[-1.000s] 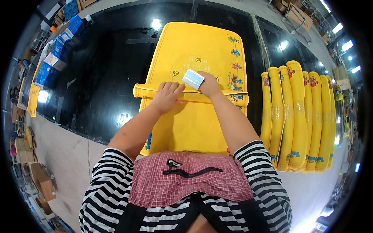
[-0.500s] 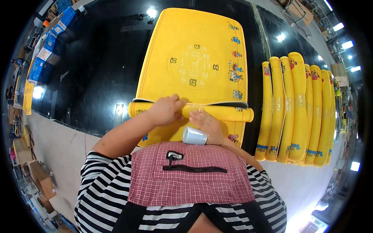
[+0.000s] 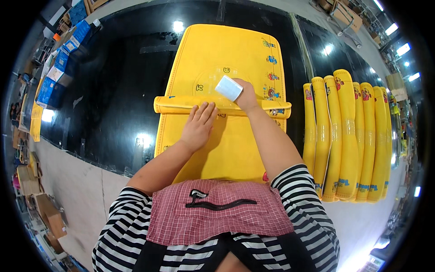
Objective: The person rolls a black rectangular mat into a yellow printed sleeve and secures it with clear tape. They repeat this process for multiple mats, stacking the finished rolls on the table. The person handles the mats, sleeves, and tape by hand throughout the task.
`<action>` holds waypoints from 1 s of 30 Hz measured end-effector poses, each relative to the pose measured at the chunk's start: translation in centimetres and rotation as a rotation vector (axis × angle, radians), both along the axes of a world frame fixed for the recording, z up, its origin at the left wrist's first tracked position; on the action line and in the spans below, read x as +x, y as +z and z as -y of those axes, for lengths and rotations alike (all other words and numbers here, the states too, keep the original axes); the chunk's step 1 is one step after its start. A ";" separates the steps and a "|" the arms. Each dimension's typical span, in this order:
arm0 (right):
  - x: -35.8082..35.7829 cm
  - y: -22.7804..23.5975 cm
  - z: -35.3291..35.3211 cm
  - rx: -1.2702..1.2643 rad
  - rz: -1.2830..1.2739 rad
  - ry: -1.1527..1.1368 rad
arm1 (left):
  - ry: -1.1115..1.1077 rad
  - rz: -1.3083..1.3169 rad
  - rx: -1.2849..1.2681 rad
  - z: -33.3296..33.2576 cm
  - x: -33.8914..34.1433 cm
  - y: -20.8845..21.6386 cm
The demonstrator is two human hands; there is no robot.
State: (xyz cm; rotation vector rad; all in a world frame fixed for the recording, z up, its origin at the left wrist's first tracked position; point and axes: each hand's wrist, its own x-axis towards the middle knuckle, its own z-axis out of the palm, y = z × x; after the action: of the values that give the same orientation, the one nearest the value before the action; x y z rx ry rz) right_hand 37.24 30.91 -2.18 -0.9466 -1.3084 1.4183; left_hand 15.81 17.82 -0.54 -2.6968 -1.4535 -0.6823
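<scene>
My right hand point(image 3: 247, 96), grasping a tape roll point(image 3: 229, 88), has been moving from the near side of the rolled yellow mat point(image 3: 170, 105) to above its far edge. My left hand point(image 3: 198, 129) is resting straight-fingered against it, clutching nothing. The roll is lying crosswise on a flat yellow mat point(image 3: 213, 50) (taped rolls point(image 3: 349, 136) are sitting to my right).

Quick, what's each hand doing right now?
Left hand: open, not gripping, fingers laid on the rolled yellow mat.
Right hand: closed around a roll of clear tape.
</scene>
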 end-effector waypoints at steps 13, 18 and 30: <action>-1.1 -0.4 1.3 0.719 0.497 -0.074 | 0.138 -0.340 -0.325 -14.4 0.5 1.1; 0.2 -0.2 11.1 -0.506 -0.241 0.330 | 0.140 -0.307 -0.402 -14.1 0.5 3.2; 6.9 3.4 26.1 0.124 -0.237 -0.120 | 0.071 0.988 -1.365 -2.2 7.6 6.2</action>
State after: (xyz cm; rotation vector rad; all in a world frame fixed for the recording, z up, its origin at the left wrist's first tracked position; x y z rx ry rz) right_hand 44.14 4.86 1.25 -0.7373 -1.1303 1.2977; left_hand 23.39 19.98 5.64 -3.1275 -3.1578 -1.6250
